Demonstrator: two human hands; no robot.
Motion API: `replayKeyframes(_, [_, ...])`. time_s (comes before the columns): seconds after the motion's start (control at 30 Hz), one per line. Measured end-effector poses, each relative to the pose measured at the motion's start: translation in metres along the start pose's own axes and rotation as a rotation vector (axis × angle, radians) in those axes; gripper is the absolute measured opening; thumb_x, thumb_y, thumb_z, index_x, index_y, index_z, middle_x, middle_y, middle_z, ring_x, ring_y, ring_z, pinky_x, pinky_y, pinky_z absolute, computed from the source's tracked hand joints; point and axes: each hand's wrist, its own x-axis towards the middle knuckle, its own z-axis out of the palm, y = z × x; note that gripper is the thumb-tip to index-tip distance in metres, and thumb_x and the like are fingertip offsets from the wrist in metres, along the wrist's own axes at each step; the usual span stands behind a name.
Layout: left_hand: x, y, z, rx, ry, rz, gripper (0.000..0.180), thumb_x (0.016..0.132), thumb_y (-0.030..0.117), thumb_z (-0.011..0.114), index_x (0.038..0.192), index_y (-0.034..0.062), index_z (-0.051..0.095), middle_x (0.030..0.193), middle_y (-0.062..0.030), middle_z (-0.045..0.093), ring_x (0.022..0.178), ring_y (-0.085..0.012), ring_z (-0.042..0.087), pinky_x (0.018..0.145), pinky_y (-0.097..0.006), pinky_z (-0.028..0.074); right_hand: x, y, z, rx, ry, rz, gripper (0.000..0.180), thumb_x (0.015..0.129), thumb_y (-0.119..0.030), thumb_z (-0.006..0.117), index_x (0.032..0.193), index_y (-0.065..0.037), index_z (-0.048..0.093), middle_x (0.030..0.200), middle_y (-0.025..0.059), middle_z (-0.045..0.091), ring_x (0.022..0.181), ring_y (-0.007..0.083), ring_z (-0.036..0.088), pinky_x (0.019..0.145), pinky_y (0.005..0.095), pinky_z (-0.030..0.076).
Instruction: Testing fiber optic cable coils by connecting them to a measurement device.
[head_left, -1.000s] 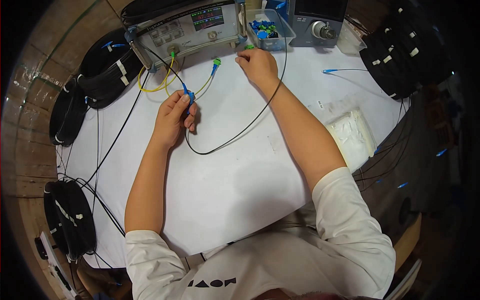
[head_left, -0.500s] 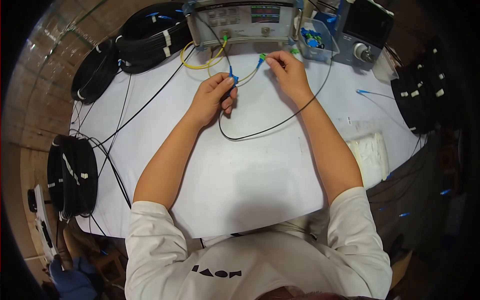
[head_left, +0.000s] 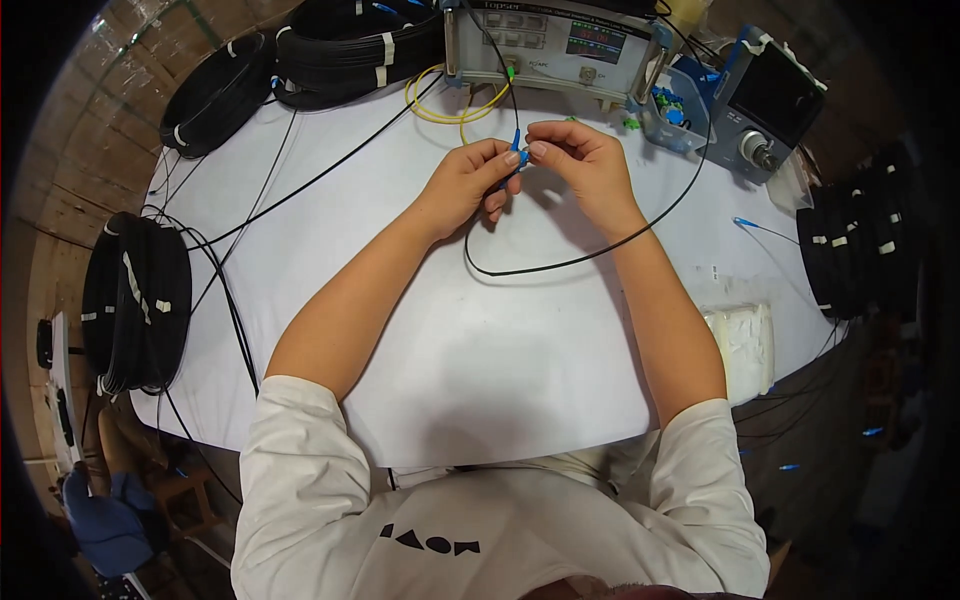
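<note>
Fingers of both my hands are meeting over the white counter (head_left: 480, 350), just in front of the grey test instrument (head_left: 555, 45). My left hand (head_left: 465, 185) is pinching a small blue fibre connector (head_left: 520, 155) between thumb and forefinger, its other fingers curling underneath. My right hand (head_left: 585, 165) is pressing its thumb and forefinger tips together right against the same connector, though I cannot tell what, if anything, they are gripping. A thin black cable (head_left: 600, 240) is looping from my hands across the counter and running up toward the blue meter (head_left: 765, 100) at my right. Yellow fibre (head_left: 445, 105) is lying coiled just beyond my left hand. Black cable spools are sitting along the counter's edges: one (head_left: 135, 300) at my left, others (head_left: 340, 45) at the far side.
</note>
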Motion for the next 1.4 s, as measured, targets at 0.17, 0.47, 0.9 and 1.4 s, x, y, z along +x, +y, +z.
replayKeyframes(0.17, [0.001,0.000,-0.001,0.003,-0.006,-0.005,0.025,0.099,0.029,0.057,0.105,0.0047,0.056,0.077,-0.0001,0.058,0.054,-0.0054,0.049,0.047,-0.024,0.046,0.001,0.000,0.000,-0.014,-0.001,-0.018,0.021,0.087,-0.006,0.070,0.107,0.002,0.069,0.097,0.0079,0.071,0.089,0.0134,0.066,0.081,0.0257,0.053])
replayKeyframes(0.47, [-0.001,-0.002,0.001,0.011,0.008,0.003,0.024,0.100,0.027,0.055,0.108,0.0042,0.055,0.078,-0.0003,0.057,0.055,-0.0052,0.047,0.050,-0.023,0.046,-0.001,0.000,0.001,-0.075,-0.018,-0.033,0.020,0.087,-0.004,0.069,0.107,0.002,0.068,0.098,0.0075,0.070,0.091,0.0130,0.065,0.084,0.0261,0.052])
replayKeyframes(0.9, [0.001,-0.007,0.001,0.026,0.042,0.066,0.022,0.101,0.025,0.052,0.107,0.0040,0.055,0.076,0.0011,0.055,0.055,-0.0053,0.049,0.052,-0.023,0.048,-0.011,0.004,0.017,-0.200,0.063,-0.143,0.017,0.087,-0.004,0.068,0.103,0.001,0.070,0.093,0.0079,0.072,0.085,0.0119,0.067,0.079,0.0263,0.054])
replayKeyframes(1.4, [0.005,-0.005,0.012,0.132,0.159,0.135,0.026,0.096,0.015,0.060,0.115,0.0006,0.051,0.078,-0.0048,0.058,0.055,-0.0070,0.050,0.049,-0.025,0.050,0.020,-0.006,-0.001,0.107,0.131,-0.047,0.024,0.093,-0.018,0.066,0.106,0.001,0.066,0.094,0.0062,0.071,0.082,0.0109,0.064,0.075,0.0251,0.052])
